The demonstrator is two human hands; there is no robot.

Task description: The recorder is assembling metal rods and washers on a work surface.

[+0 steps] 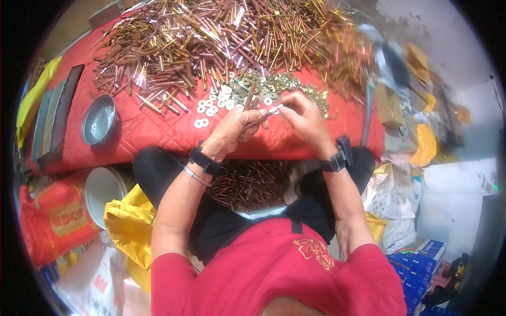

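Observation:
My left hand (pixel 236 129) is closed around slim metal rods that look like long bolts. One brownish rod (pixel 251 97) sticks up above its fingers, and another rod (pixel 269 112) points toward my right hand. My right hand (pixel 304 118) pinches a small silvery piece at that rod's tip; whether it is a washer or a nut I cannot tell. Just beyond both hands lie many flat round washers (pixel 225 96). Small brassy pieces, seemingly nuts (pixel 287 83), are heaped beside them.
A large pile of metal rods (pixel 211 39) covers the far part of the red quilted cloth (pixel 174 131). A metal bowl (pixel 99 120) stands at left, beside dark flat strips (pixel 59 113). More rods (pixel 250 185) lie below, between my legs. Blue boxes (pixel 421 268) are stacked at lower right.

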